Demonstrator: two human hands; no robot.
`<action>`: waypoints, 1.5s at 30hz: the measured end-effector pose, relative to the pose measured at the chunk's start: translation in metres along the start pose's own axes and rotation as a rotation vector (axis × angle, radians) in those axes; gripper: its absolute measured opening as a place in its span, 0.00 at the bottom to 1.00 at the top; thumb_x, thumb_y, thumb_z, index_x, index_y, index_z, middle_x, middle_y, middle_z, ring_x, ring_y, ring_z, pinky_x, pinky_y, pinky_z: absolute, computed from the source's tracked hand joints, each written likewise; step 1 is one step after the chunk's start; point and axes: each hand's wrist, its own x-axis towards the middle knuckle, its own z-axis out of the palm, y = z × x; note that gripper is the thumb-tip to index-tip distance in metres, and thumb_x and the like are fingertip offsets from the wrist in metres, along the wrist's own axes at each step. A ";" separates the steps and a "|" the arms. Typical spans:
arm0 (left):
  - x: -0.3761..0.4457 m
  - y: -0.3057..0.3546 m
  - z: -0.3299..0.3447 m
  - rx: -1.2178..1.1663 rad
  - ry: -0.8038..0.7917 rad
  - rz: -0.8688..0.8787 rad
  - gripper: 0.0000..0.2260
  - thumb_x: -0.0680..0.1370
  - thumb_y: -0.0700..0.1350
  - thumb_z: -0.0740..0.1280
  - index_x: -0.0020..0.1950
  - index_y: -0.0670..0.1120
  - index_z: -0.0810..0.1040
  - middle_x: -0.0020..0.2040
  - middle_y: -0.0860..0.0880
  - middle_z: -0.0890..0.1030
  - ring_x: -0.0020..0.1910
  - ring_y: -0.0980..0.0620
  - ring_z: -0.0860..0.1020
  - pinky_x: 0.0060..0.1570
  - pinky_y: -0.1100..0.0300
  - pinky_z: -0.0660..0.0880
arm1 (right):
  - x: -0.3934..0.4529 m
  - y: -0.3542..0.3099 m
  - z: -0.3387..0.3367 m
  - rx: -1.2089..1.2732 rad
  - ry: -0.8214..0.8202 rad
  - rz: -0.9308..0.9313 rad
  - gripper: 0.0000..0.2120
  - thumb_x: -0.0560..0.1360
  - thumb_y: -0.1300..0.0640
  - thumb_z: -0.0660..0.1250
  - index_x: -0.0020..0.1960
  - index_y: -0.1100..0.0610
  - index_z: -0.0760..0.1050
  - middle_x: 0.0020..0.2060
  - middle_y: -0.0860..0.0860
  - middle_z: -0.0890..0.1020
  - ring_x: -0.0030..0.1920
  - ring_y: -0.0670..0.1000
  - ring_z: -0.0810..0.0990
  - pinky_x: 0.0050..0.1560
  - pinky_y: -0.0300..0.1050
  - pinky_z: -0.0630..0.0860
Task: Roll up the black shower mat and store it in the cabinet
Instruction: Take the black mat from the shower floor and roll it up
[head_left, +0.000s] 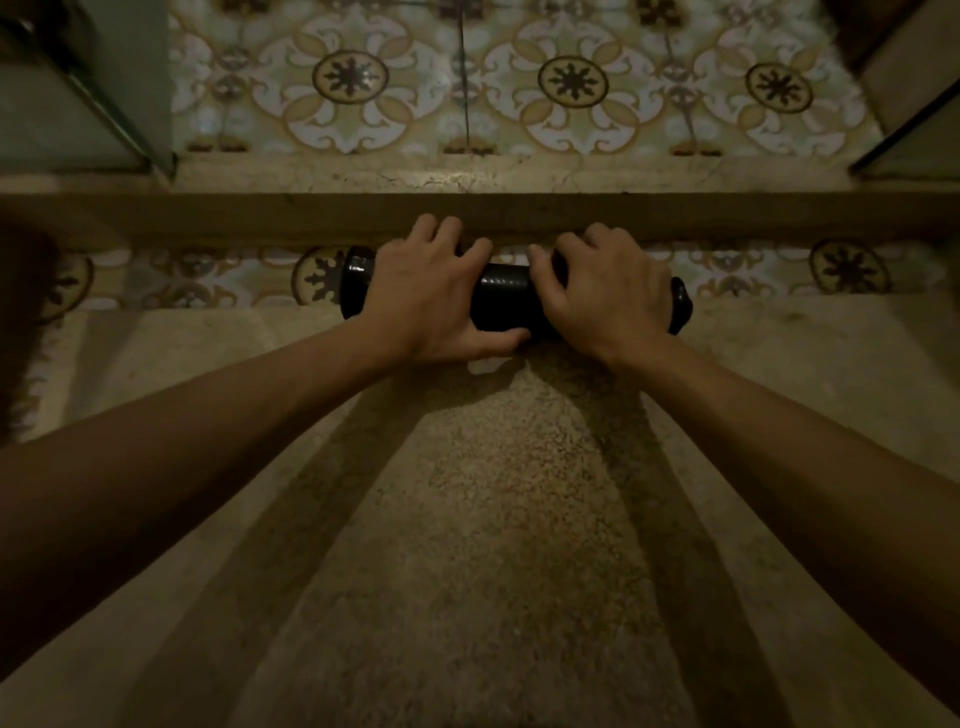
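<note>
Your black shower mat (506, 304) is already wound into a tight, glossy cylinder and lies crosswise on the floor, right up against the near face of the raised stone curb (311, 215). Take that curb as your reference. The roll runs parallel to it, on the side closer to you, and its two ends stick out beyond your hands, one to the left and one to the right.

Your left hand (434, 299) sits on top of the roll, on its left half. The fingers curl over the far side toward the curb and the thumb presses the near side, so this grip is closed around the mat. Your right hand (610, 301) does the same on the right half: fingers draped over the top, palm down, grip wrapped on the mat. A short stretch of bare black roll shows between the two hands.

On your side of the curb, a narrow band of patterned tile (852, 270) runs along its foot, and plain speckled stone floor (493, 519) spreads from there toward you. Beyond the curb, the same flowered tile (571, 80) covers the ground, and glass panels (78, 104) stand at its far left and far right.
</note>
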 end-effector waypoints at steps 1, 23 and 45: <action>0.003 -0.001 -0.001 -0.001 -0.029 -0.002 0.40 0.66 0.81 0.53 0.53 0.48 0.75 0.47 0.44 0.75 0.44 0.45 0.72 0.34 0.57 0.62 | -0.002 0.000 0.000 -0.011 0.006 -0.026 0.30 0.80 0.35 0.47 0.48 0.54 0.79 0.42 0.54 0.79 0.44 0.56 0.78 0.38 0.47 0.66; 0.006 -0.010 -0.007 -0.105 -0.305 0.078 0.39 0.65 0.75 0.67 0.70 0.57 0.67 0.55 0.46 0.74 0.51 0.48 0.73 0.37 0.57 0.65 | -0.003 0.029 -0.012 0.019 -0.306 -0.334 0.42 0.64 0.18 0.58 0.61 0.51 0.71 0.51 0.52 0.72 0.50 0.54 0.74 0.43 0.50 0.76; 0.005 0.009 -0.050 -0.088 -0.479 0.135 0.32 0.71 0.62 0.71 0.68 0.50 0.64 0.65 0.43 0.69 0.62 0.41 0.70 0.52 0.45 0.74 | -0.030 0.011 -0.051 -0.016 -0.363 -0.316 0.34 0.71 0.27 0.63 0.58 0.57 0.73 0.53 0.57 0.75 0.51 0.57 0.75 0.49 0.54 0.75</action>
